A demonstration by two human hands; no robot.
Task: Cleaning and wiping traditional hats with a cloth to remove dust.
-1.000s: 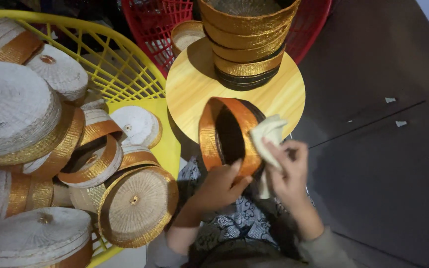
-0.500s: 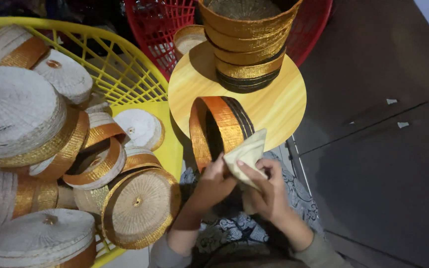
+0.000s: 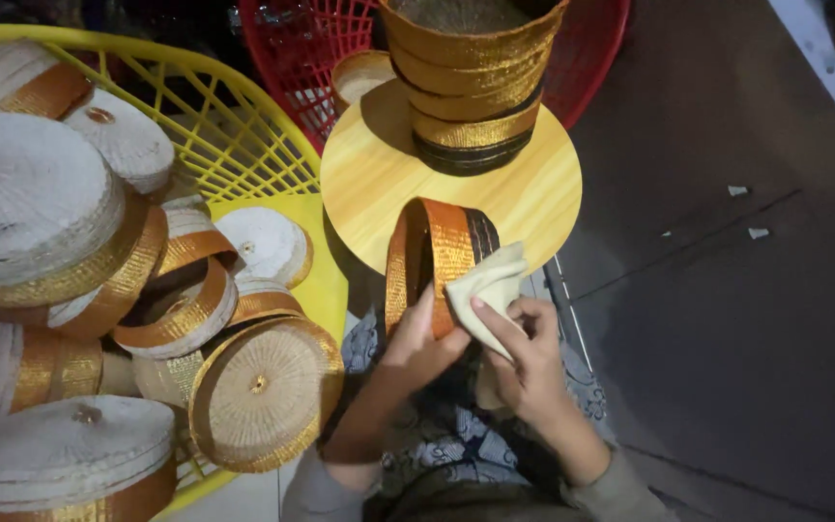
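Two hands met on one ring (image 3: 434, 259), a woven band of orange and gold with a dark strip at its far edge, held on edge just above the person's lap and in front of the round table (image 3: 359, 184). It stood upright, its opening facing left and right, its rim running away from the person toward the table. The left hand (image 3: 417, 343) gripped it from below, fingers wrapped around the near rim. The right hand (image 3: 524, 362) sat just to the right of the ring, pinching a folded pale cloth (image 3: 490, 290) between thumb and fingers, forefinger laid along the fold; the cloth's upper corner touched the ring's outer face. So the ring lay left and slightly ahead of the right fingers, and the left hand was the nearer one, already on it.

On the table stood a stack of gold baskets (image 3: 474, 82), apart from the ring. Behind it was a red crate (image 3: 591, 58). To the left, a yellow crate (image 3: 215, 126) held many round woven lids (image 3: 263, 387) and bands, piled loosely. Dark floor (image 3: 727, 319) lay to the right.
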